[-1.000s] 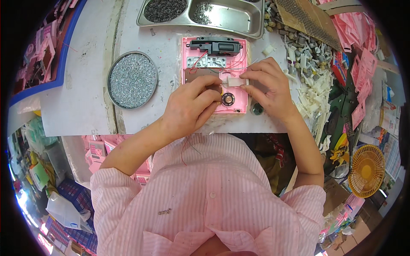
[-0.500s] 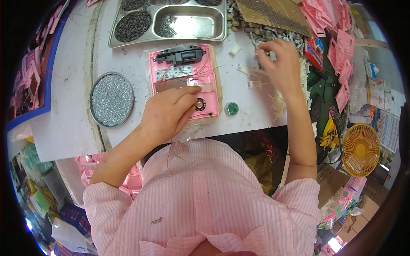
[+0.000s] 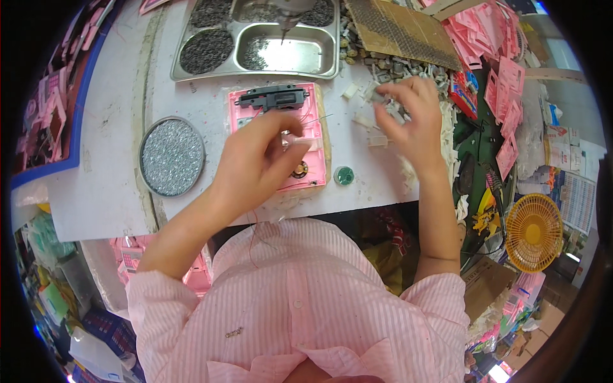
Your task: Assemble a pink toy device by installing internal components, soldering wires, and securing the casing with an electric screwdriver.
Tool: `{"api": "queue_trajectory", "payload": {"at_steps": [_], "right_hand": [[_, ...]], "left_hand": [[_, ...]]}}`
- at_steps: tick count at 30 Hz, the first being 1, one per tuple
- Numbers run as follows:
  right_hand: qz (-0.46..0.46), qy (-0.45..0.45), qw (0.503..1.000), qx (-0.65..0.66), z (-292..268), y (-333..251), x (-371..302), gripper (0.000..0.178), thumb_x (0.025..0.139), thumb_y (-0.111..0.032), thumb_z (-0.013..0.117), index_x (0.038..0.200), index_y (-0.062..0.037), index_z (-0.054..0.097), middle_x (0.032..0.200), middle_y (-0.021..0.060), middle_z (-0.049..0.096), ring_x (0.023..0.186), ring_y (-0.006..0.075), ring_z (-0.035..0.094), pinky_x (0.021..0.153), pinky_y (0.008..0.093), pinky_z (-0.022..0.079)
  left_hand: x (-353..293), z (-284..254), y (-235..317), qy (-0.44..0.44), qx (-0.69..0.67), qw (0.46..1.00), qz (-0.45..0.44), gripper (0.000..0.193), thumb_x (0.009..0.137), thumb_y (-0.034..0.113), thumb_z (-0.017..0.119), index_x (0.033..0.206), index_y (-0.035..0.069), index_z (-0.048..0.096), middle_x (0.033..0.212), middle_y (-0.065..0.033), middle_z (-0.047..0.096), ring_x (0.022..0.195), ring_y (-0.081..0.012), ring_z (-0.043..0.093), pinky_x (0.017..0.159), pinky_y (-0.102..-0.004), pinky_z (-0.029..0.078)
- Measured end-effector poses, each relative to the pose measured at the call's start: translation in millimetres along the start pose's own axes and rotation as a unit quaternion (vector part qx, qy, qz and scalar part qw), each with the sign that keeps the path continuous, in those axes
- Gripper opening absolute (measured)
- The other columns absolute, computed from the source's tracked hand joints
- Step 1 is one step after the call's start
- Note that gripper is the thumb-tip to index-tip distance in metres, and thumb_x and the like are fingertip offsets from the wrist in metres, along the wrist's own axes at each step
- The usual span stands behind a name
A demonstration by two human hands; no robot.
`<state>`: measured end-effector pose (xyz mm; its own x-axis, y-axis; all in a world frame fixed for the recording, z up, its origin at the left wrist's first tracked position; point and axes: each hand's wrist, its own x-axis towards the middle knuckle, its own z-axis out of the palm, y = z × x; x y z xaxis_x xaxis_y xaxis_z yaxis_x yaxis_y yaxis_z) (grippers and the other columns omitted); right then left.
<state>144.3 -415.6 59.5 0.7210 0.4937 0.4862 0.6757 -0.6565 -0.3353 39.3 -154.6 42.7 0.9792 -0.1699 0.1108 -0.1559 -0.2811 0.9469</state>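
A pink plastic casing (image 3: 311,175) lies on the table in front of me, holding a black mechanism (image 3: 274,97), a small round speaker (image 3: 300,169) and thin wires. My left hand (image 3: 258,150) is over the casing's middle, its thumb and fingers apart around a translucent plastic piece (image 3: 308,143). To the right, my right hand (image 3: 415,118) hovers above the table with curled fingers. A small grey part (image 3: 375,94), blurred, is at its fingertips. Below and beside that hand lie pale plastic brackets (image 3: 378,140).
A round dish of silvery bits (image 3: 171,156) stands at left, and a steel compartment tray (image 3: 255,73) with dark screws at the back. Above it hangs a driver tip (image 3: 285,29). A small green-topped round thing (image 3: 344,175) sits right of the casing. Grey parts (image 3: 357,45) pile under cardboard (image 3: 402,32).
My left hand has lifted and its thumb and fingers have spread. The right hand has moved slightly left and down, with a grey part now showing at its fingertips. The driver tip has come into view.
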Motion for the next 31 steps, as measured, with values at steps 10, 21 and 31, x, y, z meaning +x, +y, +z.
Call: {"api": "queue_trajectory", "payload": {"at_steps": [10, 21, 31], "right_hand": [[0.211, -0.080, 0.884, 0.409, -16.5, -44.5, -41.9, 0.027, 0.081, -0.004, 0.078, 0.108, -0.0026, 0.071, 0.100, 0.0056, 0.071, 0.092, 0.0207, 0.069, 0.082, 0.0321, 0.056], [0.293, 0.010, 0.490, 0.821, -23.1, -8.0, -82.7, 0.018, 0.090, -0.011, 0.076, 0.092, -0.0035, 0.059, 0.090, 0.0138, 0.070, 0.078, 0.0228, 0.070, 0.076, 0.0373, 0.057], [0.282, 0.029, 0.516, 0.808, -26.6, 18.7, -116.1, 0.026, 0.090, -0.013, 0.075, 0.110, -0.0047, 0.060, 0.093, 0.0140, 0.071, 0.082, 0.0268, 0.069, 0.081, 0.0431, 0.057]], "left_hand": [[41.1, 13.5, 12.2, -0.175, -0.217, 0.956, -0.094, 0.023, 0.096, 0.010, 0.069, 0.115, -0.002, 0.062, 0.094, -0.0037, 0.069, 0.080, -0.0065, 0.063, 0.071, -0.0220, 0.052], [135.9, 41.3, 31.1, -0.278, -0.087, 0.957, -0.013, 0.023, 0.093, 0.022, 0.073, 0.100, 0.001, 0.070, 0.085, -0.0065, 0.071, 0.073, -0.0141, 0.068, 0.066, -0.0303, 0.055], [244.1, 47.4, -33.4, 0.047, 0.343, 0.926, 0.152, 0.023, 0.085, 0.024, 0.070, 0.102, 0.009, 0.071, 0.088, -0.0113, 0.075, 0.083, -0.0301, 0.071, 0.077, -0.0414, 0.055]]}}
